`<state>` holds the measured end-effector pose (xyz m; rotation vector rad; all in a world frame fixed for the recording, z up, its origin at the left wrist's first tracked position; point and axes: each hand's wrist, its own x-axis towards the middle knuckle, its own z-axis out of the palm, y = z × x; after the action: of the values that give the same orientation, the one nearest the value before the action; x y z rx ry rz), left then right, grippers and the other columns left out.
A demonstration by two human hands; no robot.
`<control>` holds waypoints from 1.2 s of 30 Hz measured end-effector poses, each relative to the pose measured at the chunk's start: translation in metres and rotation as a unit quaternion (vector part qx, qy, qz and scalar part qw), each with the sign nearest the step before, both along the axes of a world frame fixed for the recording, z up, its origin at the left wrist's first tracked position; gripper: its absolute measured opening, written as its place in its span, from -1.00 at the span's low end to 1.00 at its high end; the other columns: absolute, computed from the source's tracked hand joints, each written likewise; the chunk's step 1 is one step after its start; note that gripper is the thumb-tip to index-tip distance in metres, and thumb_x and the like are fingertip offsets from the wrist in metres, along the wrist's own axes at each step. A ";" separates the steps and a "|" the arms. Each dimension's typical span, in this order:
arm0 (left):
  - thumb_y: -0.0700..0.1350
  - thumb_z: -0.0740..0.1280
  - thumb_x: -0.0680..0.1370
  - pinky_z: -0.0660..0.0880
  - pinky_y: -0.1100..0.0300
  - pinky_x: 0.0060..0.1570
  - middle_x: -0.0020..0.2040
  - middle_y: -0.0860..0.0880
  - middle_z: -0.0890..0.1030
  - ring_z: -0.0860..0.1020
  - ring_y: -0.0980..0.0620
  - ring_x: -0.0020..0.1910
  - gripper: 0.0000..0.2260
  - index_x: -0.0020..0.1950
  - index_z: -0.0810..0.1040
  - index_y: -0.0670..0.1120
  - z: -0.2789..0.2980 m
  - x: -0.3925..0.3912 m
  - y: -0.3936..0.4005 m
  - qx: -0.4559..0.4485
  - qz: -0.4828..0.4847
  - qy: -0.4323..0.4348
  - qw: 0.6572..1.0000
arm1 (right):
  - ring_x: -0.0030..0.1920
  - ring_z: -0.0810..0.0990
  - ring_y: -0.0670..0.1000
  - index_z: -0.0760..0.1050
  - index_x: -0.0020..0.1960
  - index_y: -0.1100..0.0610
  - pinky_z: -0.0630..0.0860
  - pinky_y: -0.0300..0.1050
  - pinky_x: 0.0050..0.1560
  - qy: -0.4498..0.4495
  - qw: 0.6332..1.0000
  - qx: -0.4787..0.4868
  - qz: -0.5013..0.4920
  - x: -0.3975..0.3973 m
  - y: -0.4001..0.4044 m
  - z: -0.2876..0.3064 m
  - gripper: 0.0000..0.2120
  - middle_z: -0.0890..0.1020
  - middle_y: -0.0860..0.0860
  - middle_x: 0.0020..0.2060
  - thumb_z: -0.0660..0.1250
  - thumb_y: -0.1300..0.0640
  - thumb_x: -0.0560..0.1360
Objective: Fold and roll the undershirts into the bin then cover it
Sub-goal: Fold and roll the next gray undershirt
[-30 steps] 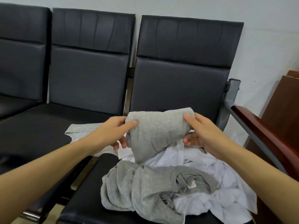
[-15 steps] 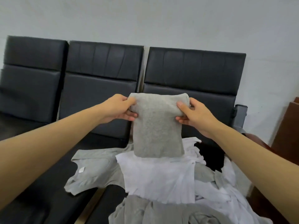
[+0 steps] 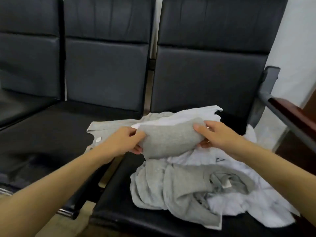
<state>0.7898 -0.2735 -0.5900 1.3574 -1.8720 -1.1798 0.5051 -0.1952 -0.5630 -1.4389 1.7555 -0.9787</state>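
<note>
Head view: both hands hold a folded grey undershirt (image 3: 169, 139) low over the clothes pile on the right-hand seat (image 3: 119, 202). The left hand (image 3: 123, 142) pinches its left end, thumb on top and fingers curled beneath; the right hand (image 3: 215, 135) grips the right end the same way. The bundle lies nearly level, slightly higher at the right, touching or just above a white shirt (image 3: 179, 118) spread behind it.

Nearer the camera a crumpled grey undershirt (image 3: 171, 190) reaches close to the seat's front edge, with tangled white garments (image 3: 239, 202) beside it spilling toward the right side. Another grey undershirt (image 3: 106, 129) lies flat across the gap onto the middle seat (image 3: 51, 134), most of which shows bare black cushion. A metal frame with a wooden armrest (image 3: 290, 113) bounds the right side, a pale wall (image 3: 299, 40) behind it. Black backrests (image 3: 205, 74) close off the far side
</note>
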 end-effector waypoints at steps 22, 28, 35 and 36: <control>0.17 0.26 0.64 0.40 0.23 -0.35 -0.41 0.07 0.53 0.44 0.15 -0.45 -0.58 -0.23 0.52 -0.13 -0.045 0.014 0.040 0.073 -0.012 -0.128 0.989 | -0.53 0.51 -0.18 0.40 0.18 -0.15 0.39 -0.36 -0.48 0.083 0.996 0.017 -0.015 0.001 0.042 -0.042 -0.87 0.56 -0.06 -0.55 0.27 -0.08 0.65; 0.06 0.36 0.63 0.54 0.33 -0.21 0.11 0.08 0.60 0.63 0.09 -0.04 -0.79 0.25 0.48 0.20 -0.050 0.014 0.047 -0.015 -0.011 -0.051 0.999 | -0.53 0.36 -0.09 0.56 0.04 -0.08 0.33 -0.27 -0.47 0.051 0.998 -0.021 0.019 -0.002 0.046 -0.044 -0.88 0.42 -0.08 -0.54 0.26 -0.01 0.69; 0.13 0.38 0.61 0.43 0.28 0.32 0.28 0.25 0.54 0.49 0.32 0.26 -0.67 0.38 0.56 0.24 -0.064 0.017 0.043 -0.161 -0.085 -0.026 0.983 | -0.30 0.64 -0.05 0.57 0.24 -0.25 0.58 -0.26 -0.21 0.006 0.996 0.006 0.092 -0.010 0.050 -0.038 -0.67 0.68 -0.07 -0.18 0.51 -0.02 0.52; 0.23 0.41 0.55 0.39 0.30 0.35 0.32 0.29 0.51 0.44 0.37 0.31 -0.57 0.42 0.53 0.24 -0.063 0.019 0.042 -0.149 -0.102 -0.042 0.983 | -0.21 0.68 -0.01 0.54 0.27 -0.28 0.64 -0.20 -0.09 0.026 0.995 0.009 0.099 -0.013 0.048 -0.039 -0.58 0.69 -0.07 -0.07 0.55 0.01 0.49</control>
<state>0.8085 -0.2318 -0.6531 1.0874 -2.1883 -0.8998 0.4924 -0.1468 -0.6018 -1.6047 1.6167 -0.8248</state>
